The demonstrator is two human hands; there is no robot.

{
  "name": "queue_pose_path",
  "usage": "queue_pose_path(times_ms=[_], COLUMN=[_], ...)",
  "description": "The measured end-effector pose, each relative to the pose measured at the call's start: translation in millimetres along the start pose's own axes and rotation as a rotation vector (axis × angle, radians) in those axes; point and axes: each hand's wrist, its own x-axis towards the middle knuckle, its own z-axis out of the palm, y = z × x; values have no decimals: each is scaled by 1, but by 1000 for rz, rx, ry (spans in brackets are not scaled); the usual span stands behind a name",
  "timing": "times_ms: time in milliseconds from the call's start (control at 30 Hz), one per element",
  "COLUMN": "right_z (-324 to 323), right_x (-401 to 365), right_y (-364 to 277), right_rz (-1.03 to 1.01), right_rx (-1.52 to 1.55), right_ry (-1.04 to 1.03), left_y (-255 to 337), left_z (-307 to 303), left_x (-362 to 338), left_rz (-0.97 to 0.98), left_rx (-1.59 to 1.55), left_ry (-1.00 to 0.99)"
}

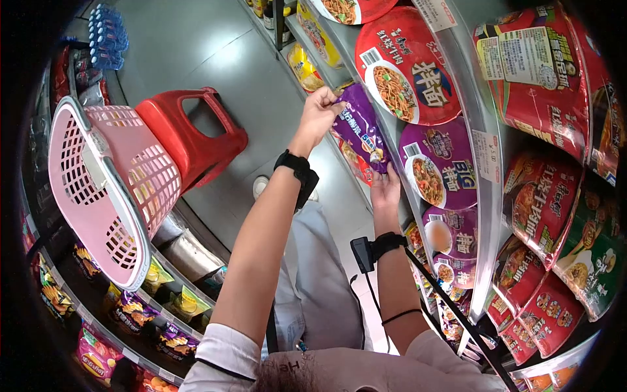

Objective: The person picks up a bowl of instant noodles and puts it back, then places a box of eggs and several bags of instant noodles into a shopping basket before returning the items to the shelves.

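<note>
Left hand (pixel 316 117) pinches purple packet (pixel 359 129) at its 11-o'clock end, right hand (pixel 386 191) holds its 5-o'clock end, packet at 1 o'clock from view centre; probably light, slick film, crushable contents, best held by both ends.

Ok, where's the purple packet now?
Head view, upper centre: the purple packet is held by left hand and right hand, just left of the purple noodle tubs.

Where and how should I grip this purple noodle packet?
Probably grip the purple noodle packet by both ends: left hand from the left onto the far end, right hand from the near side onto the near end. It is elongated, slanted and soft-looking, so end grips should spare its middle.
</note>
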Motion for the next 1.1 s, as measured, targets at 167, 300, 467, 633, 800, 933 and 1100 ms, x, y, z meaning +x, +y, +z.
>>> queue_pose_path(times_ms=[167, 300, 467, 633, 800, 933, 1100], right_z=[0, 2, -2, 0, 11, 19, 26], right_x=[6, 9, 15, 27, 36, 31, 26], right_y=[2, 4, 11, 15, 11, 13, 11], right_rz=[11, 78, 7, -99, -94, -34, 8], right_rx=[-45, -74, -66, 42, 75, 16, -169], right_ry=[-84, -151, -156, -187, -208, -172, -276], left_y=[0, 3, -40, -21, -36, -42, -14], left_z=[15, 32, 16, 19, 20, 21, 12], left_x=[18, -12, 14, 19, 35, 32, 29], left_rz=[87, -288, -240, -145, -47, -33, -157], left_rx=[562, 211, 100, 329, 341, 439, 455], left_ry=[29, 75, -166, -184, -245, -148, -85])
